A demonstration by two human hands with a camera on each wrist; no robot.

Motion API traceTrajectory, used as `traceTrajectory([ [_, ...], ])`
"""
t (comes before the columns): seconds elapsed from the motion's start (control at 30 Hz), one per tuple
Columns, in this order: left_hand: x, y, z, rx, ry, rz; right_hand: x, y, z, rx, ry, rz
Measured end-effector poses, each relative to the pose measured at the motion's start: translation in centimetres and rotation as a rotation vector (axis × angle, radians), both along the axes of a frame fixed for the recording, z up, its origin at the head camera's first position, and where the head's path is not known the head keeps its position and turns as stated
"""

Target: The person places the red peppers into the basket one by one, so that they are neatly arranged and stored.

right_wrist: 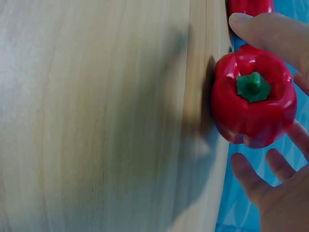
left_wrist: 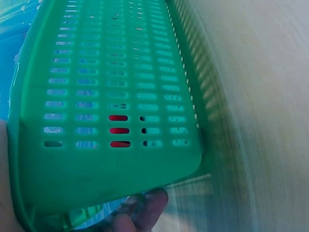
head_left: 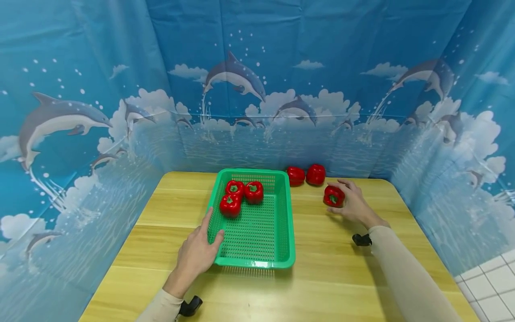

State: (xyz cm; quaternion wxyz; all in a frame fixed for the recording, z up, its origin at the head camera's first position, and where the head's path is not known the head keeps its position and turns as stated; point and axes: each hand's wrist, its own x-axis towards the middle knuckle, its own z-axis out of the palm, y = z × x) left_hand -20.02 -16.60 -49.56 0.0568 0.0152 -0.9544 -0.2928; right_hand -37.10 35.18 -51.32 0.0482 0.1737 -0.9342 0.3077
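Observation:
A green plastic basket (head_left: 257, 243) stands on the table with three red bell peppers (head_left: 230, 205) in its far left part. My left hand (head_left: 198, 250) holds the basket's left side, its thumb over the rim; in the left wrist view its fingers (left_wrist: 155, 205) show at the basket's edge. To the right, my right hand (head_left: 354, 202) reaches round a single red bell pepper (head_left: 334, 197) with a green stem. In the right wrist view its spread fingers (right_wrist: 248, 176) stand on either side of that pepper (right_wrist: 253, 113), with a gap at the lower fingertips.
Two more red bell peppers, one on its side (head_left: 296, 176) and one beside it (head_left: 315, 175), lie behind the basket's right corner near the table's back edge. A blue dolphin-print curtain (head_left: 257, 143) hangs round the wooden table (head_left: 322, 286).

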Motion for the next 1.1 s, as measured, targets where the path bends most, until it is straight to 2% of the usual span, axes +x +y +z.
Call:
traceTrajectory([
  [0.43,0.1,0.1,0.0,0.014,-0.014,0.004,-0.8,-0.1,-0.9,-0.028,-0.01,0.003],
  [0.8,0.1,0.1,0.0,0.016,-0.011,-0.005,-1.2,-0.5,-1.6,0.021,-0.003,-0.095],
  [1.1,0.1,0.0,0.1,0.012,0.001,-0.012,-0.9,-0.6,-1.6,-0.005,-0.02,-0.131],
])
